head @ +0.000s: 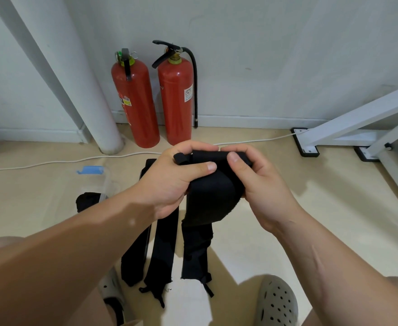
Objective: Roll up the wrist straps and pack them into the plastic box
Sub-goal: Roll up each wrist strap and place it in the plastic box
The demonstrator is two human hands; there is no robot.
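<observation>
view from the head, looking down over a pale floor (322,208) that meets a white wall. one red fire extinguisher (134,102) stands there, just beside a second extinguisher (175,102).

three long black wrist straps run toward the viewer between the person's knees. the left strap (134,257) and the middle strap (161,252) lie flat and unrolled on the floor, side by side. the right strap (207,203) is lifted at its far end, and its tail hangs down to the floor.

a clear plastic box (106,182) with a blue latch sits on the floor to the left, mostly hidden behind the left forearm. a dark bundle (87,201) lies at its near corner. it may be a strap already rolled and packed, but whether it is inside the box cannot be told.

the left hand (167,184) and right hand (263,187) are both curled tight around the top of the right strap. the thumbs press on the cloth, where the first turns of a roll seem to be forming.

judged from this, the task is early. perhaps one strap is done, one is being rolled and two are untouched, with their packing yet to come.
</observation>
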